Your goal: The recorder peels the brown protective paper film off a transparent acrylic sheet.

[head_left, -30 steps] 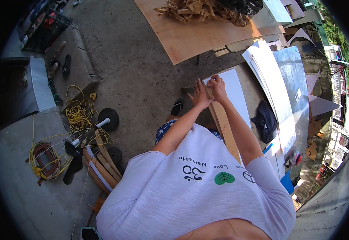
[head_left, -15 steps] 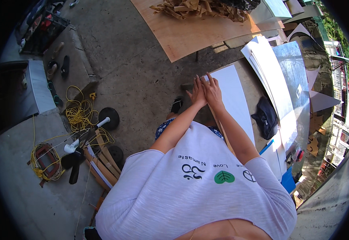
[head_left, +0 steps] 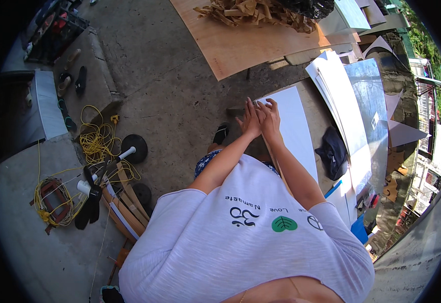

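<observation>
My left hand (head_left: 251,123) is at the left edge of a white sheet (head_left: 296,118), fingers stretched out and thumb apart. Right beside it, my right hand (head_left: 269,122) touches it, its fingers bent over the sheet's corner. Nothing shows in either hand; the palms are hidden. The sheet lies on a worktable (head_left: 309,96). A dark blue cap (head_left: 333,152) rests on that table, to the right of the sheet.
Curved white sheets (head_left: 339,96) and a grey sheet (head_left: 371,101) stand to the right. A plywood board (head_left: 230,48) bears crumpled brown paper (head_left: 248,12). To my left lie a tangled yellow cord (head_left: 99,144), wood strips (head_left: 124,207) and a black round base (head_left: 135,148).
The fingers of my right hand have bent from a flatter, straighter pose. My left hand stays beside it. The whole view has shifted slightly.
</observation>
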Action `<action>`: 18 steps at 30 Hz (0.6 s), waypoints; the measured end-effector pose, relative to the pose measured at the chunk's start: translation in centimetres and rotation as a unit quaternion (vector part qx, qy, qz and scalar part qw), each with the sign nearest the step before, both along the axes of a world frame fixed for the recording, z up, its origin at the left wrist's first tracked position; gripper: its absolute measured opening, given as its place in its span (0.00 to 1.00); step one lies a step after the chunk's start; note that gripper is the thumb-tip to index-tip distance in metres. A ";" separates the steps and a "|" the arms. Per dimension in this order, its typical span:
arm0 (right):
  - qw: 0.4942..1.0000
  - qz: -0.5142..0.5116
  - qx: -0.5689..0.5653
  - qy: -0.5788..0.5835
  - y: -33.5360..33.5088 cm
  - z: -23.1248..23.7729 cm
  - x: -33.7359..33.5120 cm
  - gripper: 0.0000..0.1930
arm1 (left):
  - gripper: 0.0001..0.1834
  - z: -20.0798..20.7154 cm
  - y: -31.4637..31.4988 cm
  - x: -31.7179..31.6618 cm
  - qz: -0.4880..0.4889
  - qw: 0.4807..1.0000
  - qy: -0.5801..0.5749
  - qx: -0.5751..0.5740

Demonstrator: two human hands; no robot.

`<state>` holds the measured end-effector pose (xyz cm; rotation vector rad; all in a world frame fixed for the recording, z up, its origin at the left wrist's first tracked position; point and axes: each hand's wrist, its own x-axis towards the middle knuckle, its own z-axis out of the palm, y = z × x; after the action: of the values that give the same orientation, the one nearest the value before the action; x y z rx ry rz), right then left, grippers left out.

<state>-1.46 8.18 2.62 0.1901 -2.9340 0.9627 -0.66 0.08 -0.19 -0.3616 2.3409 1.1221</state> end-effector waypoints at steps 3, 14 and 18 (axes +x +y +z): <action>0.998 -0.046 0.051 -0.010 -0.7 0.1 -1.2 0.11 | 0.55 0.4 0.1 0.2 -0.011 1.000 0.002 -0.007; 0.989 -0.026 0.127 0.071 -2.3 -0.4 -2.2 0.06 | 0.51 -1.0 0.2 0.2 -0.068 0.996 0.022 -0.052; 0.991 -0.100 0.076 0.046 -2.8 -0.5 -1.9 0.05 | 0.55 -0.9 -0.1 0.3 -0.015 1.000 -0.012 0.017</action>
<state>-3.33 5.34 2.11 -0.0525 -2.8719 0.6857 -0.34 -0.06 -1.11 -0.3262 2.2954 1.1356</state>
